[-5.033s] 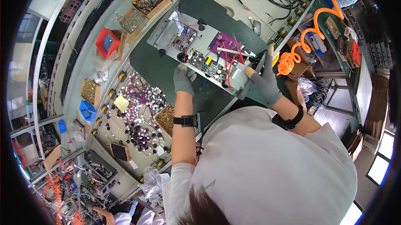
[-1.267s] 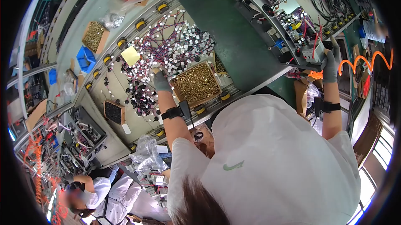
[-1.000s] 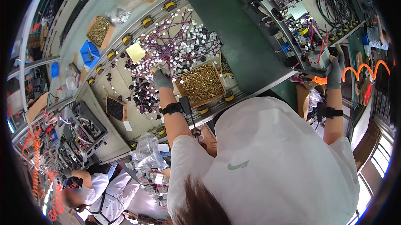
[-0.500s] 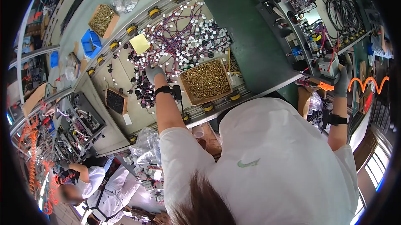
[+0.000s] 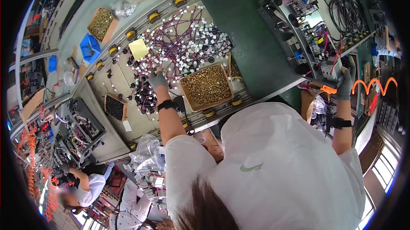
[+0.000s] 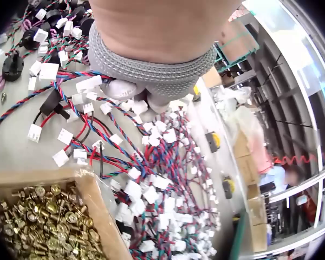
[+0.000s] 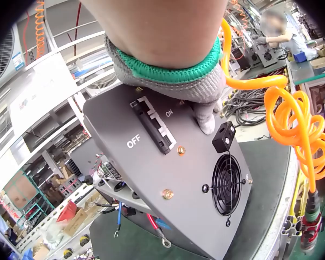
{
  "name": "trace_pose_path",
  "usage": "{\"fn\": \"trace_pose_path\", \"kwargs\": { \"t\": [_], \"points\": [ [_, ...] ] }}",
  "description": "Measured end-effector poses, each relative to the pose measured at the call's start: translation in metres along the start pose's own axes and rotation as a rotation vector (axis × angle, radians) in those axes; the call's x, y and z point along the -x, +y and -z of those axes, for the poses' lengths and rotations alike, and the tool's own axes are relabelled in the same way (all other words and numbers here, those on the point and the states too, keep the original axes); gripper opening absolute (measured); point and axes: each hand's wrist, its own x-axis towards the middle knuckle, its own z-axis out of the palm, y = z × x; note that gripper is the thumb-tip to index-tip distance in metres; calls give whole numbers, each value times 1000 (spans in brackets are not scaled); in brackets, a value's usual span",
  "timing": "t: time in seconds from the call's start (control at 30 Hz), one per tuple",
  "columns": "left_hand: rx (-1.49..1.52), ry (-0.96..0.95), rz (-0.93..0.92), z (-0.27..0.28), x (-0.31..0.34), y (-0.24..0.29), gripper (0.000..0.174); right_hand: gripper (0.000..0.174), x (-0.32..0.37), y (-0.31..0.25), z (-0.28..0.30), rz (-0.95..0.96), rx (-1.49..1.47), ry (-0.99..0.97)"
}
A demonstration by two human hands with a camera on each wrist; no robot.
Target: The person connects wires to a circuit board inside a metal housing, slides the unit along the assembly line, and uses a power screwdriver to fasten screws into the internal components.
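Observation:
My gloved left hand (image 5: 158, 79) reaches into a heap of wire harnesses (image 5: 192, 42) with white connectors. In the left wrist view its fingertips (image 6: 122, 89) are down among the connectors and twisted wires; I cannot tell whether they pinch one. My gloved right hand (image 5: 345, 85) grips the end panel of a metal chassis (image 5: 308, 48) filled with circuit boards and wires. A finger (image 7: 206, 123) lies on the panel's grey outer face (image 7: 151, 157), between an ON/OFF switch opening (image 7: 154, 125) and a round fan grille (image 7: 226, 184). The thumb is hidden in that wrist view.
A box of brass-coloured screws (image 5: 207, 85) stands beside the harnesses. A yellow paper (image 5: 138, 49) lies on the heap. The chassis stands at the right of a green mat (image 5: 252, 38), near black cables (image 5: 348, 12). An orange coiled hose (image 7: 300, 124) hangs close to my right hand.
My left hand has gone from beside the chassis into the harness heap and shifted slightly within it. My right hand stays on the chassis, which now sits farther right in view.

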Motion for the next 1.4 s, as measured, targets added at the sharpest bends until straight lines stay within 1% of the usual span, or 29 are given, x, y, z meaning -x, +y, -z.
{"fn": "trace_pose_path", "kwargs": {
  "t": [0.03, 0.07, 0.1, 0.17, 0.27, 0.3, 0.33, 0.37, 0.4, 0.43, 0.5, 0.57, 0.63, 0.7, 0.77, 0.8, 0.83, 0.9, 0.97, 1.0, 1.03, 1.1, 1.17, 1.2, 1.23, 1.27, 1.3, 1.33, 1.4],
  "points": [
    [287, -50, 23, 7, 7, 2, 44, 51, -1, 2, 2, 16, 30, -1],
    [364, -98, 107, 15, 14, 6, 42, 51, -2, 4, 3, 14, 28, -1],
    [363, -95, 103, 23, 25, 15, 42, 51, -4, 6, 5, 19, 20, -1],
    [752, -215, 228, 34, 58, 43, 35, 51, -4, 9, 5, 22, 7, 2],
    [849, -234, 261, 46, 81, 64, 26, 46, 2, -1, -2, 14, 47, -6],
    [920, -229, 287, 42, 89, 70, 24, 42, 4, -9, 0, -62, 95, -39],
    [934, -321, 252, 44, 93, 71, 25, 41, 0, -2, 0, 33, 29, -26],
    [947, -365, 252, 42, 95, 74, 28, 41, -8, 10, 2, 136, -31, -9],
    [866, -252, 256, 34, 111, 94, 29, 38, -9, 11, 4, 138, -17, -39],
    [839, -369, 180, 32, 113, 96, 30, 35, -6, 9, 6, 137, -1, -67],
    [828, -606, 23, 31, 138, 119, 32, 29, 3, 2, 7, -9, -74, -118],
    [861, -726, -29, 21, 170, 147, 32, 27, 16, -5, -4, -35, -49, -104],
    [842, -785, -57, 9, 204, 173, 26, 33, 23, 6, -6, 59, 280, -91],
    [782, -930, -60, 1, 232, 194, 25, 38, 43, -7, -21, 107, 469, -97],
    [709, -998, -174, -1, 266, 223, 27, 40, 62, -19, -35, 138, 489, -87],
    [562, -938, -227, 3, 288, 245, 29, 41, 68, -23, -40, 137, 498, -99],
    [514, -941, -354, -1, 295, 247, 28, 42, 73, -24, -45, 135, 506, -112],
    [486, -990, -434, 1, 314, 259, 31, 44, 81, -25, -51, 119, 519, -124],
    [427, -1023, -384, 2, 324, 260, 36, 45, 89, -32, -56, 104, 530, -142],
    [411, -1031, -409, 4, 329, 264, 45, 47, 93, -42, -58, 256, 736, -120],
    [409, -1016, -416, 4, 330, 262, 45, 49, 96, -48, -62, 415, 938, -93],
    [425, -1047, -434, 2, 333, 257, 54, 52, 101, -52, -67, 439, 971, -108],
    [441, -1039, -442, 5, 340, 262, 62, 50, 105, -78, -76, 560, 818, -270],
    [459, -1056, -379, 6, 343, 261, 61, 45, 105, -92, -80, 719, 731, -413],
    [474, -1073, -314, 6, 346, 260, 61, 45, 106, -96, -86, 718, 730, -415],
    [472, -1072, -314, 4, 349, 259, 61, 40, 108, -99, -94, 757, 541, -635],
    [475, -1027, -432, 2, 351, 259, 61, 35, 111, -100, -101, 789, 341, -847],
    [480, -978, -551, 1, 353, 260, 62, 35, 115, -101, -107, 793, 338, -847],
    [453, -954, -585, 9, 358, 265, 61, 25, 124, -103, -116, 629, 311, -884]
  ]
}}
